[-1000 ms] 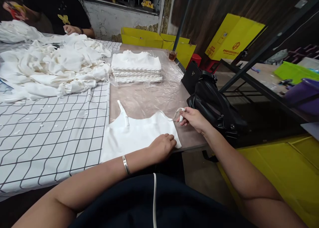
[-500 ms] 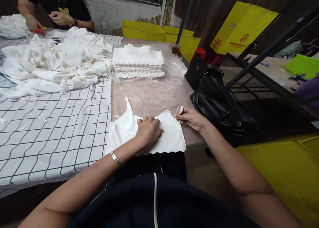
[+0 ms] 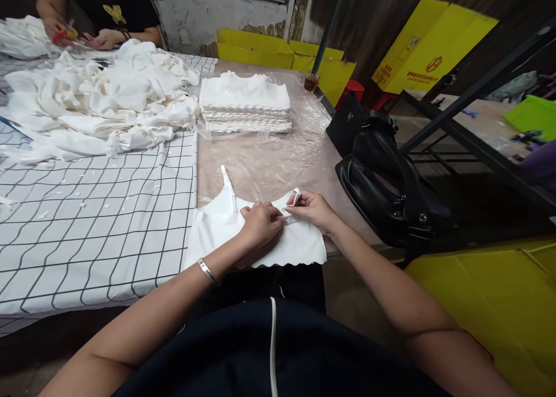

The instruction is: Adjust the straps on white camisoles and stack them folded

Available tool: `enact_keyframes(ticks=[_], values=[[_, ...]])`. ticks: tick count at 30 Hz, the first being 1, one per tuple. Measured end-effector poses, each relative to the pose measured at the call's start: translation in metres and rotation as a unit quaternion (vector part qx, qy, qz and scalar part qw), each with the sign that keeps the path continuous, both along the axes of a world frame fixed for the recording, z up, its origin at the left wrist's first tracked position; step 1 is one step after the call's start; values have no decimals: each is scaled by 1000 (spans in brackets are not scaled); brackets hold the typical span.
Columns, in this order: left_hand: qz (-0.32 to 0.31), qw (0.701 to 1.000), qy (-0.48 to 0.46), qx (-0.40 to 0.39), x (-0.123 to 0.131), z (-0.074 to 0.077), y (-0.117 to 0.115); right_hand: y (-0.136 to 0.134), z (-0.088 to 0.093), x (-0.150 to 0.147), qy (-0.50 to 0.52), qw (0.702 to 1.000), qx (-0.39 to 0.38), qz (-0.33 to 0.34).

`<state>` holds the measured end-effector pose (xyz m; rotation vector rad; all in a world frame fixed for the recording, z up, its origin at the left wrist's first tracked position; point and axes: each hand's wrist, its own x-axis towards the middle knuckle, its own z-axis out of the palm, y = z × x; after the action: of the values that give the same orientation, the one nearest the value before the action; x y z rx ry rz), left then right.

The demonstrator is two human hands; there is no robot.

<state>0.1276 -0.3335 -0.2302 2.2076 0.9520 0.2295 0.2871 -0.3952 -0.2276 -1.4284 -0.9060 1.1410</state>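
Right hand (image 3: 313,210) is nearly closed, 1 white shoulder strap (image 3: 297,195) being pinched in it. Left hand (image 3: 261,226) is being rested half-curled on white camisole (image 3: 304,245), just beside right hand; whether cloth is being gripped can't be told. Camisole is being supported flat at near edge of plastic-covered table (image 3: 256,168). Beyond it, 1 stack of white garments (image 3: 245,102) is being supported too.
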Motion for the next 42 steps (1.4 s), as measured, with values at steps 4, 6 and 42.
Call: enact_keyframes(ticks=[4, 6, 42], values=[[0, 1000, -17, -12, 0, -2, 1, -1, -4, -3, -34, 999, 21, 21], [3, 1000, -22, -10, 0, -5, 2, -1, -4, -4, -43, 999, 22, 22], [26, 998, -40, -45, -1, 1, -1, -2, 0, -4, -187, 976, 74, 81]])
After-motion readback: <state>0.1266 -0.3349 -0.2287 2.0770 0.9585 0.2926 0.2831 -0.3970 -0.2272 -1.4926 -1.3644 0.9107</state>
